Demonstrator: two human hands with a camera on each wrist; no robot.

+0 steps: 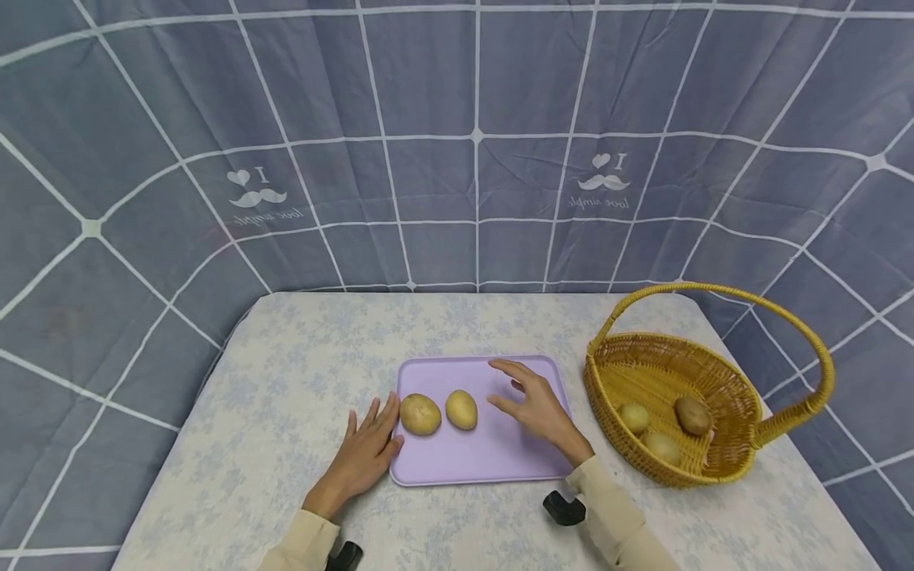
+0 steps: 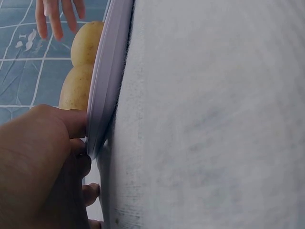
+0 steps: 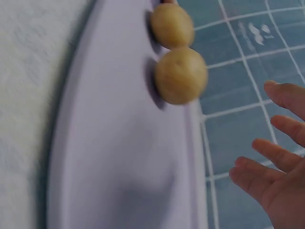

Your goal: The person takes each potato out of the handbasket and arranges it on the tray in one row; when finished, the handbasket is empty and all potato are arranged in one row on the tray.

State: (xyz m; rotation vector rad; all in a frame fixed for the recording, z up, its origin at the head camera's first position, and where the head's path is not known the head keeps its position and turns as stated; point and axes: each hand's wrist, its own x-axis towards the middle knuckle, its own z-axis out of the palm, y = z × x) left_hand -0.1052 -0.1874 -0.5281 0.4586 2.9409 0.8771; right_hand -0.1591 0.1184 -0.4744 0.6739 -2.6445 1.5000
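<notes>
Room across right half of tray (image 1: pixel 500 460); potatoes (image 1: pixel 420 415) obstruct left.

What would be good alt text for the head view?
A person's left hand touches the left edge of a lavender tray bearing two potatoes; the right hand hovers over it. To the right stands a handled wicker basket with three roundish items inside.
</notes>
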